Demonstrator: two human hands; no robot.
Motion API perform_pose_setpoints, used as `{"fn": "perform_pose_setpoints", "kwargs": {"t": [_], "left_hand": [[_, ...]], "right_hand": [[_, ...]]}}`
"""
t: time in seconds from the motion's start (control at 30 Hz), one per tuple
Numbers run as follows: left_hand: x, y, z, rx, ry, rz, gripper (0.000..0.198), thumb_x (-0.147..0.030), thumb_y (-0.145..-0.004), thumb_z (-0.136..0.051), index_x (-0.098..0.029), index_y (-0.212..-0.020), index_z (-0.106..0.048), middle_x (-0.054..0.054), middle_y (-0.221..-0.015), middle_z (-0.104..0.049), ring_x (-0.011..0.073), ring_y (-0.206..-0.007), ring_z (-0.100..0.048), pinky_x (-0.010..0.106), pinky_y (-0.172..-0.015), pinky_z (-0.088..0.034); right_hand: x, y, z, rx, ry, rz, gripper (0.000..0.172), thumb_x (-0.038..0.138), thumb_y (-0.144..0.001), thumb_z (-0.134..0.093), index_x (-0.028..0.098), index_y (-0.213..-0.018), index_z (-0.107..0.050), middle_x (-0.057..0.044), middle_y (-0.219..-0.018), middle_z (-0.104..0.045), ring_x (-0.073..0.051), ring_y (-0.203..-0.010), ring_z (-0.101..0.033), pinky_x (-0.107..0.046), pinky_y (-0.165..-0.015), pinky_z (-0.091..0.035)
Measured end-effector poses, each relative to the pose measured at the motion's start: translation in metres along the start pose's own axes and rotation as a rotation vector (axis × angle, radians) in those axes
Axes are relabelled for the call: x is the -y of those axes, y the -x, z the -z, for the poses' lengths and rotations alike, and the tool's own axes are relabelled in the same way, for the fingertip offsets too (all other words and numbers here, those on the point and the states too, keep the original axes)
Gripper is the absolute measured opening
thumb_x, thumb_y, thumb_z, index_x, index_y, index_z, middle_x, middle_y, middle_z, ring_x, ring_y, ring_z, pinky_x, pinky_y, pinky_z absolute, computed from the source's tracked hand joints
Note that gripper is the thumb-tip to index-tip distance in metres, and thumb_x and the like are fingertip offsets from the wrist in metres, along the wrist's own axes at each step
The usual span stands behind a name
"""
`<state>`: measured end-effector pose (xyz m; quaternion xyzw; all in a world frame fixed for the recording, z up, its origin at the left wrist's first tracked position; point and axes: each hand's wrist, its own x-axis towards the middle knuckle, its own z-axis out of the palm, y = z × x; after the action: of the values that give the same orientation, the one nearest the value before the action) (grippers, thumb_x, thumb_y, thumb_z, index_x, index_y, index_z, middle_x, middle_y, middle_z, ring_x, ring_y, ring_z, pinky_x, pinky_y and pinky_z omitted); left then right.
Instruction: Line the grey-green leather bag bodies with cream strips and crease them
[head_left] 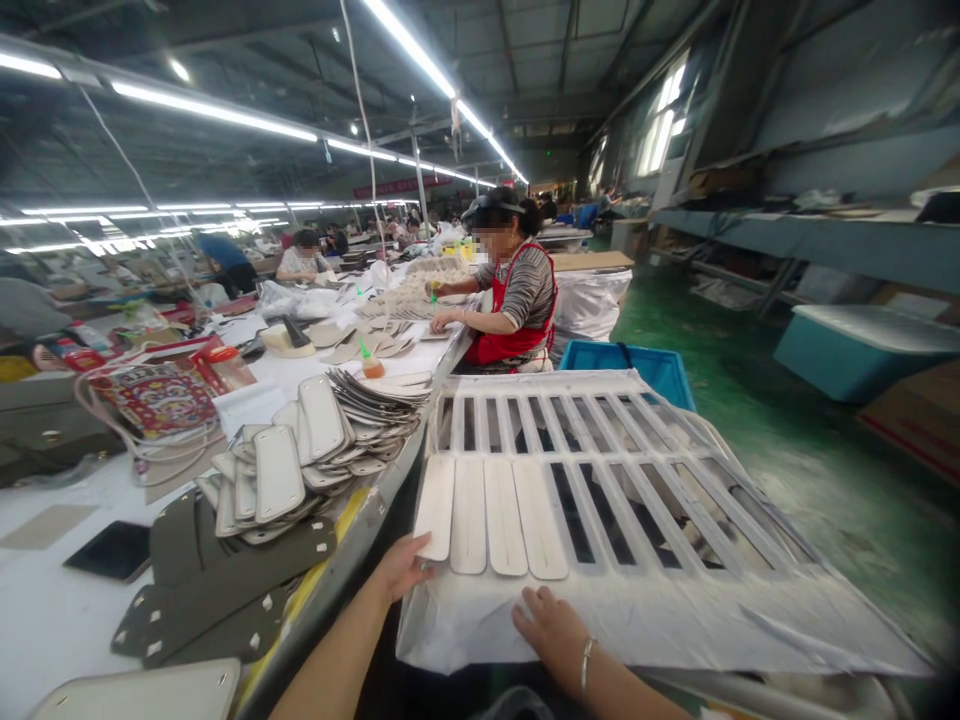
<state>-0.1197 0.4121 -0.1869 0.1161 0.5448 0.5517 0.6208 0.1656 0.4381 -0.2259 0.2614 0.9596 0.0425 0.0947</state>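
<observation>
Near the corner of a slotted white rack (pixel 645 605), my left hand (pixel 403 568) pinches the lower end of a cream rounded strap-like panel (pixel 435 508). That panel lies at the left of a row of similar panels (pixel 508 515) laid side by side on the rack. My right hand (pixel 551 622) lies on the covered front border of the rack, palm down with its fingers apart, holding nothing. A silver bracelet (pixel 586 660) circles the right wrist.
On the left table, stacked cream panels (pixel 279 475) and dark grey panels (pixel 225 590) lie near a phone-like black slab (pixel 109 550) and a printed bag (pixel 157 395). A co-worker in a red apron (pixel 514 290) sits beyond; a blue crate (pixel 600 357) stands behind the rack.
</observation>
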Motion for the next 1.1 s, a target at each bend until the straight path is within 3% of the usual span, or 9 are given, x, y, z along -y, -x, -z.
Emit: {"fn": "perform_pose_setpoints", "kwargs": {"t": [0.2,0.3,0.43,0.53,0.63,0.77,0.93,1.03,1.1], "left_hand": [[0.012,0.002,0.001,-0.008,0.007,-0.072,0.027,-0.029,-0.072,-0.066,-0.012,-0.091,-0.059,0.01,-0.086,-0.066,0.0182,-0.072,-0.062,0.032,-0.063,-0.052],[0.024,0.001,-0.001,-0.028,-0.033,-0.089,0.029,-0.024,-0.066,-0.071,-0.01,-0.09,-0.062,0.011,-0.084,-0.068,0.021,-0.077,-0.064,0.029,-0.063,-0.051],[0.026,0.007,0.002,-0.044,-0.041,-0.153,0.027,-0.021,-0.062,-0.073,-0.011,-0.085,-0.064,0.01,-0.083,-0.068,0.0227,-0.089,-0.062,0.027,-0.073,-0.05],[0.01,0.017,0.006,-0.08,-0.003,-0.214,0.025,-0.027,-0.068,-0.07,-0.013,-0.088,-0.063,0.01,-0.091,-0.068,0.0207,-0.09,-0.062,0.029,-0.075,-0.051],[-0.013,0.027,0.0,-0.057,0.012,-0.252,0.027,-0.031,-0.072,-0.067,-0.013,-0.092,-0.062,0.01,-0.097,-0.066,0.0203,-0.087,-0.063,0.032,-0.074,-0.052],[-0.03,0.033,-0.032,0.014,-0.025,-0.273,0.027,-0.025,-0.069,-0.069,-0.011,-0.091,-0.063,0.011,-0.095,-0.066,0.0227,-0.088,-0.062,0.034,-0.075,-0.052],[-0.038,0.038,-0.065,0.086,-0.041,-0.285,0.022,0.0,-0.053,-0.072,-0.011,-0.07,-0.065,0.011,-0.091,-0.068,0.0232,-0.09,-0.062,0.024,-0.075,-0.051],[-0.064,0.043,-0.062,0.002,0.05,-0.351,0.013,-0.009,-0.065,-0.067,-0.01,-0.078,-0.064,0.009,-0.08,-0.068,0.0201,-0.078,-0.064,0.025,-0.067,-0.053],[-0.091,0.051,-0.056,-0.069,0.138,-0.449,0.012,-0.017,-0.077,-0.057,-0.014,-0.086,-0.062,0.006,-0.081,-0.068,0.0174,-0.081,-0.064,0.028,-0.071,-0.054]], "right_hand": [[-0.002,0.001,0.012,0.048,-0.082,0.01,0.044,0.01,-0.074,-0.056,0.02,-0.117,-0.049,-0.018,-0.12,-0.048,-0.034,-0.098,-0.05,-0.043,-0.061,-0.052],[-0.004,0.0,0.022,0.072,-0.123,0.017,0.047,0.008,-0.072,-0.056,0.019,-0.118,-0.048,-0.019,-0.121,-0.046,-0.034,-0.101,-0.048,-0.045,-0.064,-0.052],[0.001,-0.005,0.04,0.118,-0.135,0.033,0.064,0.011,-0.064,-0.064,0.018,-0.124,-0.043,-0.019,-0.124,-0.042,-0.036,-0.105,-0.044,-0.046,-0.07,-0.05],[0.007,-0.008,0.047,0.112,-0.164,0.035,0.076,0.012,-0.056,-0.068,0.017,-0.126,-0.04,-0.019,-0.125,-0.04,-0.036,-0.105,-0.043,-0.044,-0.071,-0.049],[0.012,-0.009,0.043,0.064,-0.158,0.029,0.072,0.01,-0.057,-0.065,0.015,-0.124,-0.04,-0.019,-0.123,-0.041,-0.037,-0.105,-0.042,-0.045,-0.071,-0.047],[0.017,-0.011,0.036,-0.068,-0.169,0.031,0.067,0.017,-0.059,-0.064,0.014,-0.123,-0.041,-0.021,-0.123,-0.039,-0.037,-0.106,-0.04,-0.05,-0.078,-0.041],[0.019,-0.012,0.04,-0.112,-0.15,0.014,0.062,0.021,-0.059,-0.065,0.013,-0.117,-0.045,-0.02,-0.114,-0.045,-0.034,-0.098,-0.043,-0.047,-0.074,-0.042],[0.016,-0.007,0.043,-0.1,-0.179,0.037,0.063,0.021,-0.059,-0.065,0.012,-0.118,-0.045,-0.021,-0.118,-0.043,-0.034,-0.1,-0.043,-0.048,-0.077,-0.041],[0.013,-0.004,0.045,-0.07,-0.23,0.052,0.066,0.02,-0.06,-0.065,0.012,-0.121,-0.044,-0.02,-0.121,-0.041,-0.035,-0.105,-0.041,-0.049,-0.082,-0.039]]}}
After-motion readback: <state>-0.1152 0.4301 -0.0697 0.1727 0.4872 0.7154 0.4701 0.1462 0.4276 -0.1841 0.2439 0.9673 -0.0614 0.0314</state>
